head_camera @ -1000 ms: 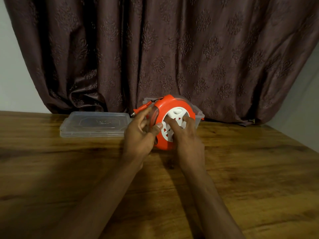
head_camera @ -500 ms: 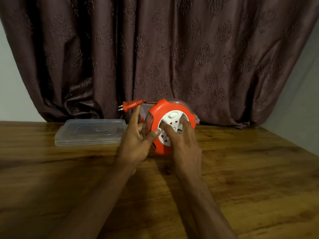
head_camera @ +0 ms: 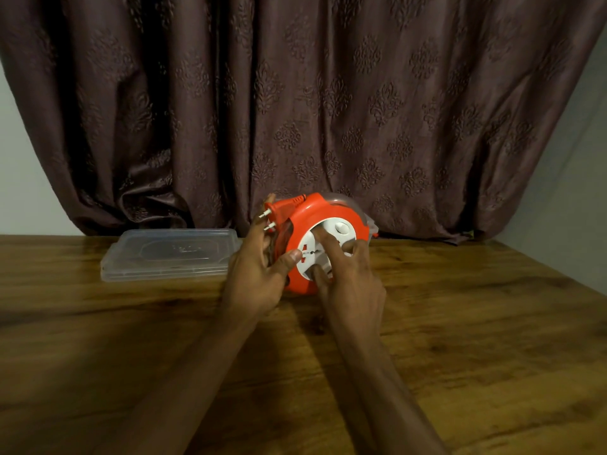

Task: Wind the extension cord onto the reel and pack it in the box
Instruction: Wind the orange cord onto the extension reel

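An orange extension cord reel (head_camera: 320, 213) with a white socket face (head_camera: 341, 231) stands on edge on the wooden table. My left hand (head_camera: 259, 277) grips its left rim, thumb on the white face. My right hand (head_camera: 348, 280) presses fingers into the white centre disc. The orange plug (head_camera: 279, 210) with two metal pins sticks out at the reel's upper left, just above my left fingers. Behind the reel, mostly hidden, is the clear plastic box (head_camera: 371, 226).
A clear plastic lid (head_camera: 170, 254) lies flat on the table to the left of the reel. A brown patterned curtain (head_camera: 295, 110) hangs right behind the table's far edge. Bare table (head_camera: 460, 339) spreads in front and to the right.
The plug has swung from pointing out to the left to lying close against the reel's upper left rim. My right fingers have turned on the white disc. The camera view shifted slightly.
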